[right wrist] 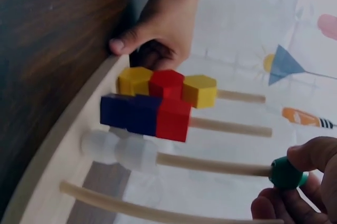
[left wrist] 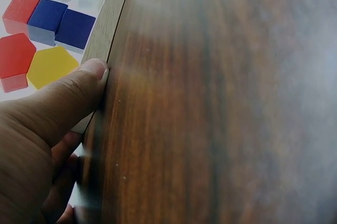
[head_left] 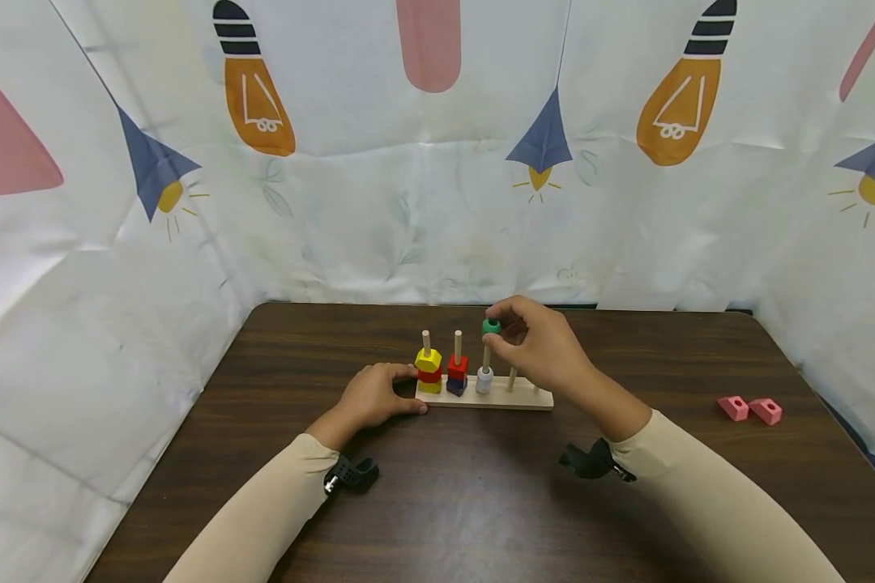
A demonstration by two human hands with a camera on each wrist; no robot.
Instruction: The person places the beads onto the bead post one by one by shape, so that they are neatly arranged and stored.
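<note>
A pale wooden peg board with several upright pegs stands on the table. My left hand holds its left end, the thumb against the front edge. My right hand pinches a green bead at the tip of the third peg from the left. White beads sit low on that same peg. Yellow and red hexagonal blocks are stacked on the leftmost peg. Beside them, the second peg bears dark blue blocks with a red block on top.
Two pink blocks with holes lie apart at the right of the dark wooden table. Another bare peg rises right of the white beads. A white printed cloth hangs behind the table and at its sides.
</note>
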